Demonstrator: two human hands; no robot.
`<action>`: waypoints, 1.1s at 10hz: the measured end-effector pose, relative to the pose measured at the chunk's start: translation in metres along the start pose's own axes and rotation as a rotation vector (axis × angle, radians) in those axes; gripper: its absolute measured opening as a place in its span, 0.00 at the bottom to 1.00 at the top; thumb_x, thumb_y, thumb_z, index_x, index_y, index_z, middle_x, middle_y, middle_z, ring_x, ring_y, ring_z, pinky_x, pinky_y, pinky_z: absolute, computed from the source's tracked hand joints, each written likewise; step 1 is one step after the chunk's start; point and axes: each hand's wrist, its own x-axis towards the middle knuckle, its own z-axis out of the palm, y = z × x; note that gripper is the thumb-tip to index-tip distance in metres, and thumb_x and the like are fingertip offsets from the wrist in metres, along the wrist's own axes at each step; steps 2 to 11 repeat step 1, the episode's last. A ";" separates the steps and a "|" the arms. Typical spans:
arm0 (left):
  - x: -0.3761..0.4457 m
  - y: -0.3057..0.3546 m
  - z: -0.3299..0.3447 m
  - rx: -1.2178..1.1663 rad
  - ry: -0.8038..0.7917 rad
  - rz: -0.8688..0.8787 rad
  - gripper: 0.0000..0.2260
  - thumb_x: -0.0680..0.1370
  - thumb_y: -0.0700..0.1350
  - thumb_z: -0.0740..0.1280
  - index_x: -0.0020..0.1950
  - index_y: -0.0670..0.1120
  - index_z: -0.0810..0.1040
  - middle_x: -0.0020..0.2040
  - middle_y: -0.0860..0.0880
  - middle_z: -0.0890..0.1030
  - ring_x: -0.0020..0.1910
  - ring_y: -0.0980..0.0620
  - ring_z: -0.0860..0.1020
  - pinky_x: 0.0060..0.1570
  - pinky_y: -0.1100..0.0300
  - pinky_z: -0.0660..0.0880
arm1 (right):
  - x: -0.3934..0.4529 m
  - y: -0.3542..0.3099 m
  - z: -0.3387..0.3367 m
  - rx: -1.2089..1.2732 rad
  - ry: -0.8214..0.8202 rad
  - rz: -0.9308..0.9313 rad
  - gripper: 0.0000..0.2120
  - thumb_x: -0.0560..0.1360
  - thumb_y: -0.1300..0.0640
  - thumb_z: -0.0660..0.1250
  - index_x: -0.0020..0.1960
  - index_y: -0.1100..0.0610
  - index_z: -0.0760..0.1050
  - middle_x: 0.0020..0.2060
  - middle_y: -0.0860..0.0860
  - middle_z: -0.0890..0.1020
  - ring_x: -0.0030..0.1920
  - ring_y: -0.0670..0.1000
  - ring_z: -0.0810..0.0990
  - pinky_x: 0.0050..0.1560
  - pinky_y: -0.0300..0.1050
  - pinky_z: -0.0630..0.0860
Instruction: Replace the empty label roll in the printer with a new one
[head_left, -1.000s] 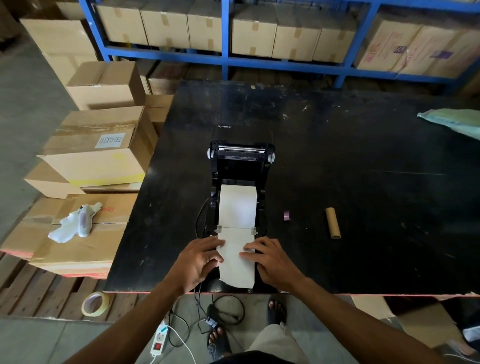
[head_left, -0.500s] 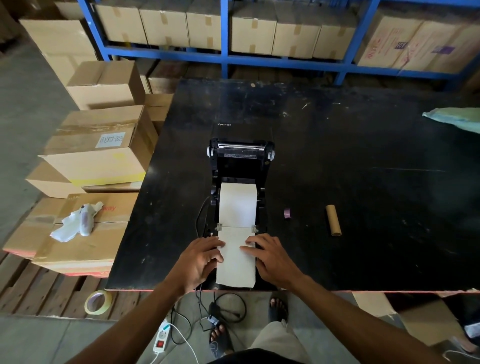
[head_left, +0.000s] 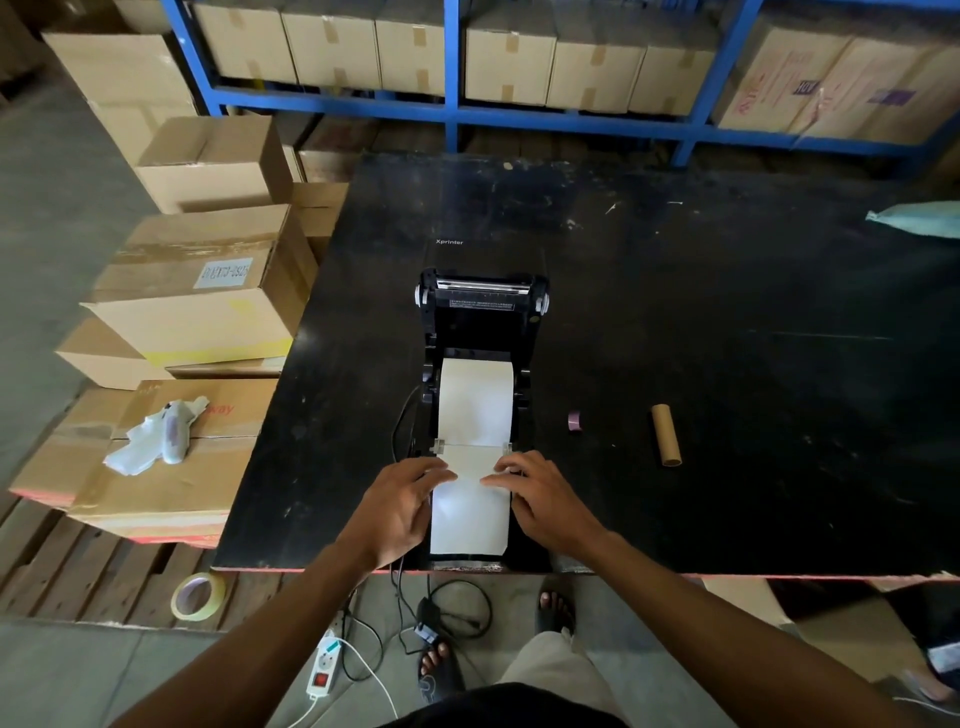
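Hands (head_left: 470, 506) flat, smooth label strip (head_left: 470, 514)

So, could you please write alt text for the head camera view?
Two bare hands, left hand and right hand, press a white label strip flat across an open black label printer on a black table. An empty brown cardboard core lies to the right.

Head view, single, wide-angle: worn high, facing forward and down over black table (head_left: 727, 364), printer (head_left: 480, 312) central, blue shelving (head_left: 452, 111) beyond, floor below; hands near.
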 end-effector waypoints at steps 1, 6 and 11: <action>0.009 0.003 0.000 -0.050 0.043 -0.085 0.19 0.75 0.35 0.67 0.64 0.48 0.80 0.64 0.48 0.78 0.63 0.47 0.76 0.62 0.49 0.75 | 0.008 -0.001 -0.007 0.062 0.031 0.060 0.21 0.77 0.67 0.59 0.65 0.53 0.77 0.61 0.52 0.75 0.63 0.51 0.70 0.65 0.52 0.69; 0.009 0.003 0.000 -0.050 0.043 -0.085 0.19 0.75 0.35 0.67 0.64 0.48 0.80 0.64 0.48 0.78 0.63 0.47 0.76 0.62 0.49 0.75 | 0.008 -0.001 -0.007 0.062 0.031 0.060 0.21 0.77 0.67 0.59 0.65 0.53 0.77 0.61 0.52 0.75 0.63 0.51 0.70 0.65 0.52 0.69; 0.009 0.003 0.000 -0.050 0.043 -0.085 0.19 0.75 0.35 0.67 0.64 0.48 0.80 0.64 0.48 0.78 0.63 0.47 0.76 0.62 0.49 0.75 | 0.008 -0.001 -0.007 0.062 0.031 0.060 0.21 0.77 0.67 0.59 0.65 0.53 0.77 0.61 0.52 0.75 0.63 0.51 0.70 0.65 0.52 0.69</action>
